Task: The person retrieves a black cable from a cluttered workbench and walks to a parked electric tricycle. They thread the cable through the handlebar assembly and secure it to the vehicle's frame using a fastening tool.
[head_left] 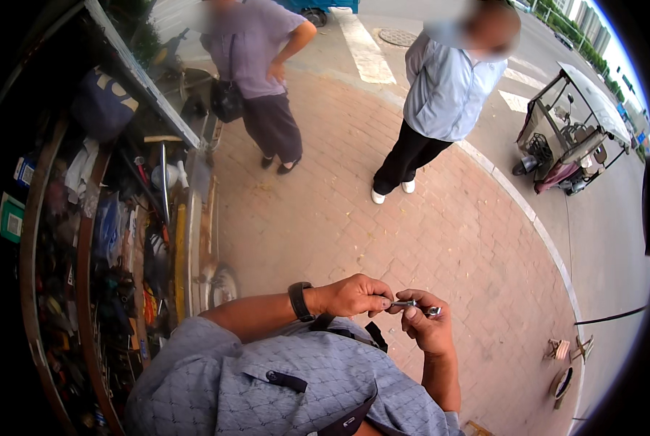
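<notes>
Just in front of my chest, both hands meet at a small silver metal rod-like part (403, 304). My left hand (352, 296), with a black watch on its wrist, pinches the part's left end between thumb and fingertips. Thumb and fingers of my right hand (430, 330) close on the other end. A thicker shiny metal end (432, 311) pokes out past the right fingers. Its exact kind is too small to make out, and the fingers cover some of it.
Shelves (85, 276) crammed with tools and parts stand on my left, a hammer-like tool (163, 174) among them. Two people (267, 80) (448, 94) stand ahead on the brick pavement (339, 211). A covered three-wheeler (579, 138) is on the road; small stools (561, 381) sit near the kerb.
</notes>
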Tool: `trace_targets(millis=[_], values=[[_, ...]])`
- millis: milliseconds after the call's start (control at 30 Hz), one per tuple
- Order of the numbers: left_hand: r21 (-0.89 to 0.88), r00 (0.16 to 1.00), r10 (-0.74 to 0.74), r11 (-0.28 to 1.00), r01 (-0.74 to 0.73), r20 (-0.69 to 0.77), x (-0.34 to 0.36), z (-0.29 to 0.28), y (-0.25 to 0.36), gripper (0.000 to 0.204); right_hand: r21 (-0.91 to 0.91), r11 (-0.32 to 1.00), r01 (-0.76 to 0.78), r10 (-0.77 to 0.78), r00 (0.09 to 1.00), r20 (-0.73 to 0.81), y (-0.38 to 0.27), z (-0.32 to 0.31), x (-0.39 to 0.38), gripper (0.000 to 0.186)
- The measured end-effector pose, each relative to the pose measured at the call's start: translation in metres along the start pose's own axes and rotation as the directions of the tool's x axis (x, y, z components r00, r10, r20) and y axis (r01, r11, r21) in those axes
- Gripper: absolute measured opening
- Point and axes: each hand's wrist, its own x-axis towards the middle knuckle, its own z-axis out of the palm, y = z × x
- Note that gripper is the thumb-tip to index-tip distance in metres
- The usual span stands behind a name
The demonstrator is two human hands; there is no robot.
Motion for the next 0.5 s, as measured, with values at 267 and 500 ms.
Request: trace_targets(millis=[267, 500], values=[[0.059, 1.0, -0.024, 0.998, 0.024, 0.002, 0.01, 0.0, -0.009, 0.022, -0.021, 0.998, -0.06, 0.059, 0.998, -0.033, -0.014, -0.004, -0.009, 0.031], [0.12, 0.991, -0.054, 0.992, 0.04, 0.121, 0.034, 0.016, -0.006, 0.022, 0.011, 0.994, -0.106, 0.107, 0.992, -0.067, -0.015, -0.033, -0.02, 0.034]])
